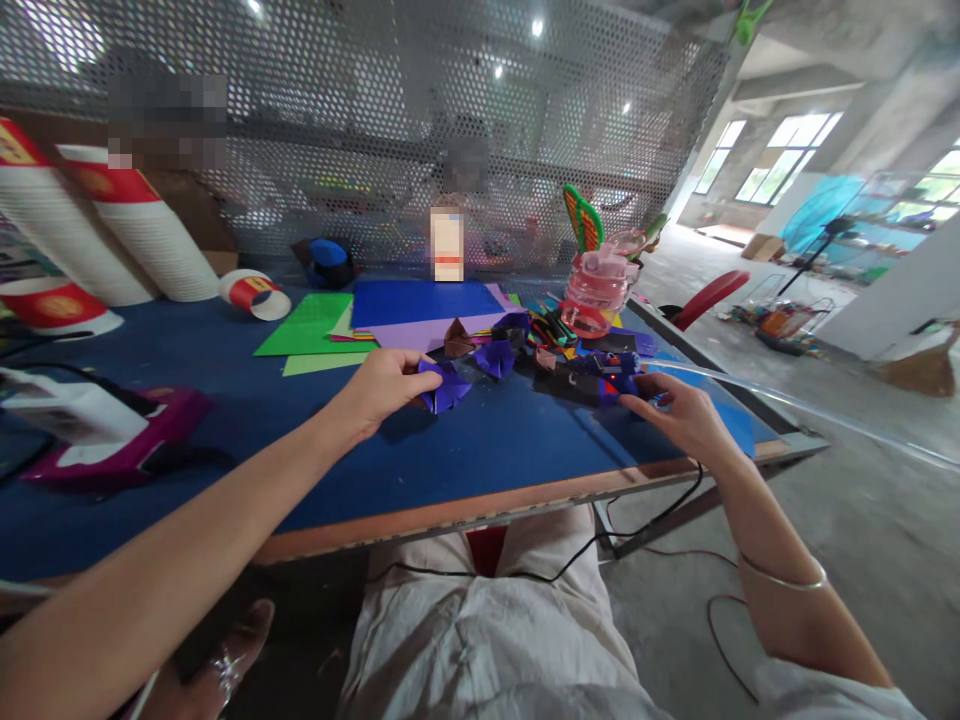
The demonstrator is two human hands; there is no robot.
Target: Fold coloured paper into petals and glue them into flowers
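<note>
My left hand (382,385) pinches a folded purple paper origami piece (444,386) by its left edge, thumb and fingertips closed on it, the piece resting low over the blue table top (480,450) near the middle. My right hand (679,410) sits at the table's right edge, fingers curled and touching the end of a dark blue and black tool (592,380) lying flat there; can't tell if it's a real grip or just contact. Thin silver bangle (784,580) on my right wrist.

Containers: a pink translucent plastic jar (596,290) stands upright behind the tool, something reddish inside, too blurred to name. Two tall stacks of white paper cups with red bands (112,235) lean at far left, one loose white-and-red paper cup (255,293) on its side just beside them, opening towards me, inside not readable. A third stack (56,305) lies flat at the left edge.

More folded paper bits, a second purple piece (495,357) and a brown one (457,338), lie just behind the piece I hold. Flat coloured sheets, green (307,325), blue (424,302), lilac (427,333), overlap at table centre-back. White and magenta device (105,430) at left. Perforated metal screen (375,120) backs the table.
</note>
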